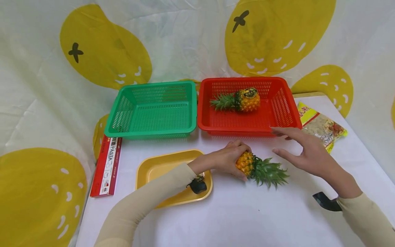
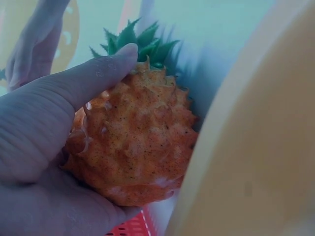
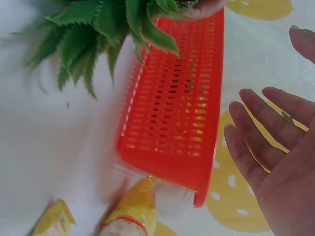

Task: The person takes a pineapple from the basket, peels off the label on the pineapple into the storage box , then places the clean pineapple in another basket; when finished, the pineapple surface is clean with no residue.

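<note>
- Left hand (image 1: 229,159): grasping the front pineapple (image 1: 250,166) by its fruit end, thumb along its side, crown leaves pointing toward the right hand.
- Right hand (image 1: 311,154): holding nothing – fingers extended and apart, near the front right corner of the red basket (image 1: 234,129), palm side toward the crown but not touching it.
- Front pineapple: in front of the red basket, just beside the yellow tray (image 1: 154,171), over the white table (image 1: 247,216); can't tell if it touches the cloth or is slightly lifted.
- Done, as far as seen: second pineapple (image 1: 237,102) lies on its side in the red basket, label up, crown toward the green basket (image 1: 151,133).
- Left over: front pineapple is outside both baskets and the tray, not let go of. My read – partway through handling it, grip made, placement not yet made.
- Neither hand touches the green basket.
- Off to the sides: pasta box (image 1: 106,168) near the green basket's front left corner, yellow-topped food bag (image 1: 324,128) beside the red basket; no hand on either.
</note>
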`<action>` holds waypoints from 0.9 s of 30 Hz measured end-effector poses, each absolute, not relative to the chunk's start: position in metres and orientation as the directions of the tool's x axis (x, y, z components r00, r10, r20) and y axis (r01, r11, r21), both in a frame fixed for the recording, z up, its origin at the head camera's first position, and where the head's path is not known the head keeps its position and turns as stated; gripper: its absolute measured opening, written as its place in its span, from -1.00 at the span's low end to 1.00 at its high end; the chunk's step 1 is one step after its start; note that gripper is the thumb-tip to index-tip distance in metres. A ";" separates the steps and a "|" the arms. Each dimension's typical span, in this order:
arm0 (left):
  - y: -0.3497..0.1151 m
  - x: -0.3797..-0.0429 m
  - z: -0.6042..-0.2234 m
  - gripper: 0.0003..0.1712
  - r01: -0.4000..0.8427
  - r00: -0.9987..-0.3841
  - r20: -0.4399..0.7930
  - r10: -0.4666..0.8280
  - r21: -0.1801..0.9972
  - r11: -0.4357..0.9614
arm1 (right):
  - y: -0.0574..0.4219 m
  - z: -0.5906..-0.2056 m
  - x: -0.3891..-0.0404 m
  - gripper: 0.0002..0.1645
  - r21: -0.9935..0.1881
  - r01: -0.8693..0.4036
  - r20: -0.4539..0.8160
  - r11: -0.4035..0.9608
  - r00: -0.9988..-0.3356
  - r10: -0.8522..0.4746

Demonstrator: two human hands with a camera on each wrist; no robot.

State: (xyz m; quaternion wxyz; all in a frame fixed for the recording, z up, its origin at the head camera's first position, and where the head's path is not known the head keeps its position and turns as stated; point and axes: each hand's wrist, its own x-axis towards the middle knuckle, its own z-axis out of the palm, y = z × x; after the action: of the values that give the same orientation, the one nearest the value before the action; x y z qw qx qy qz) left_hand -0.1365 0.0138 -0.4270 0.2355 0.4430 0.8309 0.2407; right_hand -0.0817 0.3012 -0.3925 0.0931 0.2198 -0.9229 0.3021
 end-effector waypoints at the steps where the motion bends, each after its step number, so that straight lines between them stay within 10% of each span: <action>1: 0.013 -0.136 -0.427 0.03 0.621 -0.498 -0.179 0.849 0.609 0.493 | 0.302 -0.392 -0.083 -0.11 -0.515 -0.463 0.311 0.721 -0.885 -0.345; 27: 0.013 -0.133 -0.430 0.00 0.640 -0.508 -0.159 0.846 0.587 0.495 | 0.336 -0.404 -0.126 0.18 -0.611 -0.122 0.149 0.782 -0.988 -0.037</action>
State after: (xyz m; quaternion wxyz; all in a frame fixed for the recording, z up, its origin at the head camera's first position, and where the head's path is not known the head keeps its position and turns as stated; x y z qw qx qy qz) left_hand -0.1326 0.0132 -0.4296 0.2195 0.4445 0.8362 0.2344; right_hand -0.1262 0.3360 -0.4044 0.0647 0.0421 -0.9418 0.3273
